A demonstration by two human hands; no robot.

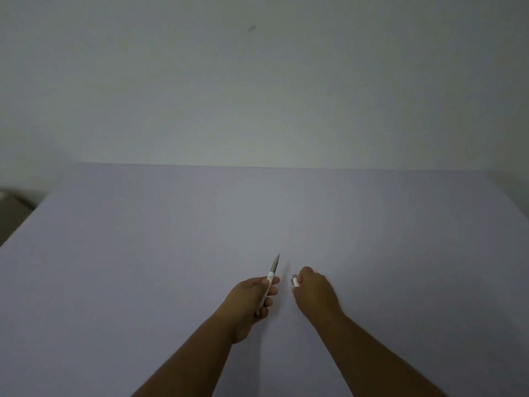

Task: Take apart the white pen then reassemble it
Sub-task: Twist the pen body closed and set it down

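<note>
**Head view: pen split in two, one part in each hand**

Head camera is looking down on a pale lilac surface (171,253) with both forearms reaching in from the near edge. Taking the white pen body (268,285) as the landmark: the left hand (252,299) is wrapping its fingers round the lower barrel, closed on it and angling it so the grey tip section is pointing up and away from the person, clear of the surface. Just to the right of the pen, not touching it, the right hand (313,290) is curling shut around a small white piece (294,283), seemingly the cap or end section, with only its end peeking out beside the thumb; what exactly it is stays too small to tell.

Holding the two parts apart at matching height is probably keeping them ready either for further stripping or for lining up again, so the task appears to be somewhere around the taken-apart stage. Gripping the barrel low is leaving the tip end free for the other hand to work on.

Room for moving is generous: beyond the pen the surface is running bare to its far edge against the wall (257,81), and it is stretching wide to both sides, with the left edge dropping away far from the pen.
</note>
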